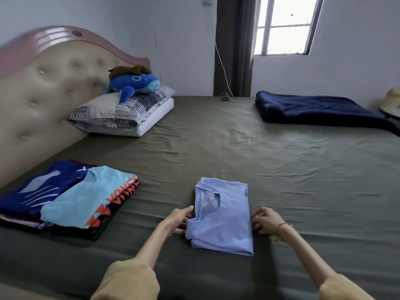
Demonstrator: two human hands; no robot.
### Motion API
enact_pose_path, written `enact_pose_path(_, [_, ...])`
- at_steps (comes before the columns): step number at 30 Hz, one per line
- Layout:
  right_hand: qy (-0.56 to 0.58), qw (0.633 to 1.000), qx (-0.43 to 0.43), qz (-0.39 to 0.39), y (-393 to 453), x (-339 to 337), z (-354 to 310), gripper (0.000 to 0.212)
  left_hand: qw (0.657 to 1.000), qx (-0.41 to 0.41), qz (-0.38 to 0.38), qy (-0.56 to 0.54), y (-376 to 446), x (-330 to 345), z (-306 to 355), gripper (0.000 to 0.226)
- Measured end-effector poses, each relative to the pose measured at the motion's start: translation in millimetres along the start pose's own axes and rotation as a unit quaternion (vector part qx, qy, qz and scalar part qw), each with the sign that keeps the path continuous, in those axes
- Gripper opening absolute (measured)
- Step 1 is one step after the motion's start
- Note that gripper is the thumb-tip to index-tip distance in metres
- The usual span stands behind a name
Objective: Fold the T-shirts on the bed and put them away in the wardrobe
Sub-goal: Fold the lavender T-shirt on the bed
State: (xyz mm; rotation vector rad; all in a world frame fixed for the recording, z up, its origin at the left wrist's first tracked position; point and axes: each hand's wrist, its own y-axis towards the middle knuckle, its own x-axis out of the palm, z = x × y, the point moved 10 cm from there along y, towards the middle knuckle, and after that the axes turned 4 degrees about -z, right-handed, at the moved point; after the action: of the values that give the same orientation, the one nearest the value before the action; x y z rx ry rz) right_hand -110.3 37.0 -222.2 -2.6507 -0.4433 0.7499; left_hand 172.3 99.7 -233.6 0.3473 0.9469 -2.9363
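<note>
One bed (238, 148) filled most of the view, under an olive-green sheet, lightly creased. One padded headboard (43, 89) with button tufts and a pink top rail stood at the left. One window (283, 24) with bars sat in the far wall beside a dark curtain (233, 46). One navy blanket (320, 109), folded, lay at the far right of the bed. Two pillows were stacked against the headboard: a patterned pillow (121, 109) on a white pillow (155, 120). One blue plush whale (134, 84) rested on top of them, with one brown plush (129, 70) on its back.

Folded T-shirts counted on the near left of the bed: at least three in an overlapping stack, namely a dark blue T-shirt (43, 189), a light cyan T-shirt (86, 198) and a black T-shirt with orange lettering (116, 204) under the cyan one. More layers showed at the stack's edge; number could not be told.

One pale blue T-shirt (223, 217) lay folded into a rectangle on the sheet in the near centre, collar up, well apart from the stack. The left hand (179, 219) was at its left edge, fingers curled in at the fabric fold. The right hand (264, 219) was at its right edge, fingertips pinching the edge; one thin bracelet (281, 228) ringed that wrist. Both arms wore mustard sleeves pushed up.

One white cable (225, 83) hung down the far wall onto the bed
</note>
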Motion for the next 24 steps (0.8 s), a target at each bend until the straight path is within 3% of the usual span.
enact_pose_path(2, [0.103,0.994,0.038,0.007,4,9,6,0.011,0.999,0.001,-0.012,0.03,1,9,5,0.054])
enact_pose_path(8, [0.124,0.99,0.06,0.009,18,23,-3,0.031,0.996,0.045,-0.06,0.057,14,46,21,0.08])
enact_pose_path(12, [0.206,0.974,0.086,-0.029,23,37,-7,0.037,0.995,0.013,-0.068,0.07,17,44,18,0.108])
enact_pose_path(13, [0.239,0.966,0.092,-0.044,20,42,-8,0.035,0.994,0.0,-0.076,0.074,17,41,15,0.107])
enact_pose_path(17, [0.311,0.942,0.079,-0.098,19,62,-20,0.045,0.992,-0.003,-0.094,0.079,17,17,2,0.057])
enact_pose_path(21, [0.337,0.938,0.074,-0.037,32,70,-24,0.039,0.992,-0.006,-0.078,0.098,6,-33,-19,0.091])
enact_pose_path(22, [0.343,0.936,0.076,-0.024,35,73,-25,0.039,0.992,-0.012,-0.081,0.1,3,-45,-26,0.093])
enact_pose_path(24, [0.339,0.937,0.083,-0.018,39,82,-30,0.037,0.99,-0.035,-0.101,0.093,-9,-63,-39,0.073])
